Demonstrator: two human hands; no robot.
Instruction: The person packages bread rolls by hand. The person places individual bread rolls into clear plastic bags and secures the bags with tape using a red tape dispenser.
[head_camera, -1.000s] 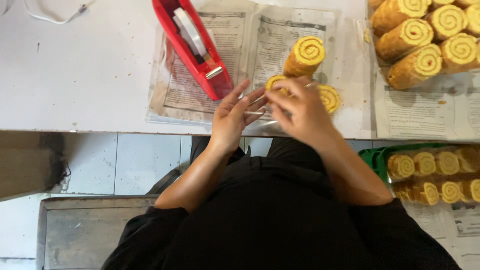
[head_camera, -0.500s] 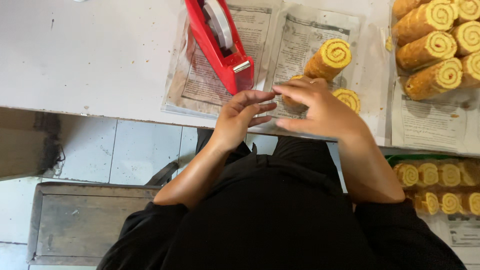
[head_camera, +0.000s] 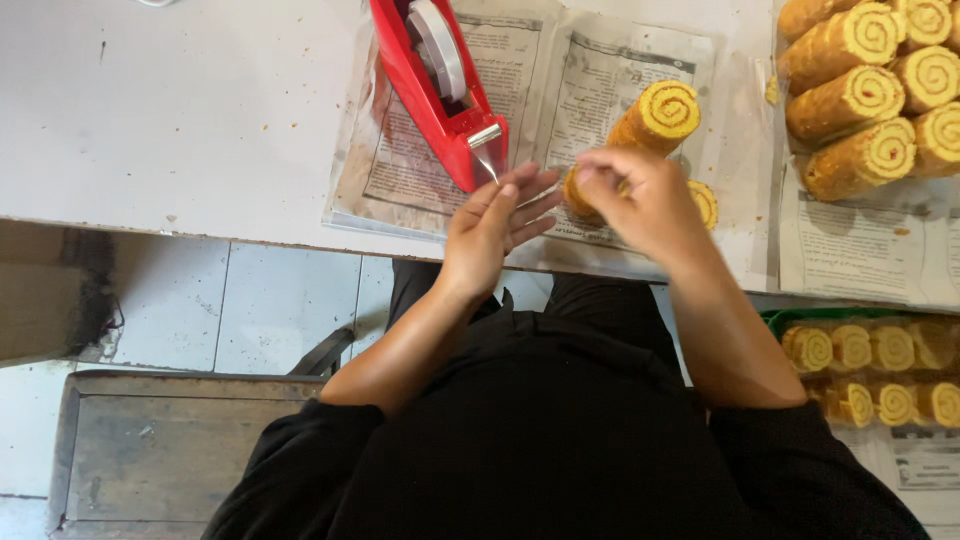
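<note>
2 hands are over the near edge of the white table (head_camera: 180, 120). My left hand (head_camera: 490, 225) is open with fingers spread, and its fingertips touch the clear tape strip (head_camera: 488, 165) hanging from the red tape dispenser (head_camera: 435, 85). My right hand (head_camera: 640, 200) is curled closed on a yellow roll cake slice (head_camera: 578, 200) just beside it. 1 longer roll cake (head_camera: 658, 115) lies behind on the plastic-covered newspaper (head_camera: 420, 170), and more rolls (head_camera: 870, 90) are piled at the far right.
</note>
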